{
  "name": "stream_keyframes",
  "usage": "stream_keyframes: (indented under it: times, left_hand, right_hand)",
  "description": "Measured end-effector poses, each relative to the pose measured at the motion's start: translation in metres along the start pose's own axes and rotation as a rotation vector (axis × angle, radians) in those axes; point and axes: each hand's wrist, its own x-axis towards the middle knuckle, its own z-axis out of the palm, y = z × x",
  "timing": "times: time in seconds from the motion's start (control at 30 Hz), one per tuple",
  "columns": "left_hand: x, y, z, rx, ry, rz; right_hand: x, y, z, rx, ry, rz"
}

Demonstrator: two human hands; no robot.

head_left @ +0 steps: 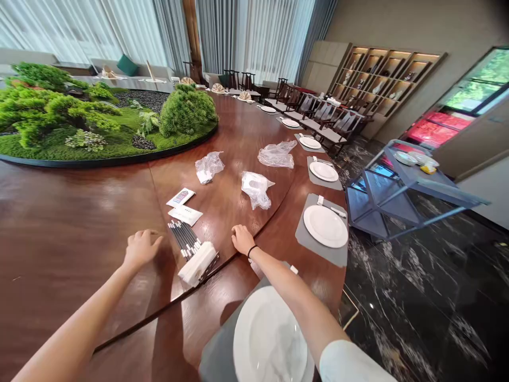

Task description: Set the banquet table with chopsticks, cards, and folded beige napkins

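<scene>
My left hand [141, 248] is over the brown wooden table, its thumb apart from the fingers and nothing in it. My right hand [242, 240] rests near the curved seam of the tabletop, fingers loosely bent, with no object visible in it. Between the two hands lie several black chopsticks [184, 239] with white ends. A white, folded-looking bundle [198, 263] with a dark patterned side sits just below them. Two flat white packets, a printed one [181, 197] and a plainer one [185, 214], lie beyond the chopsticks.
Crumpled clear plastic bags [256, 189] lie farther across the table. A white plate [270, 334] on a grey placemat [218, 342] is nearest me; more settings line the right edge. A mossy planted centrepiece [159, 138] stands left. A blue-grey cart [382, 201] is on the right.
</scene>
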Motion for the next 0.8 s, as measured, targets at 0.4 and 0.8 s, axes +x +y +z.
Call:
stream_keyframes:
  times: [0.4,0.8]
  left_hand:
    - [0.231,0.132,0.095,0.065,0.129,-0.343]
    - [0.112,0.191,-0.062,-0.224,0.453,-0.015]
  right_hand:
    - [0.182,0.016,0.087,-0.059,-0.049,-0.526]
    - [0.194,-0.022,0.052,-0.251,-0.165,-0.284]
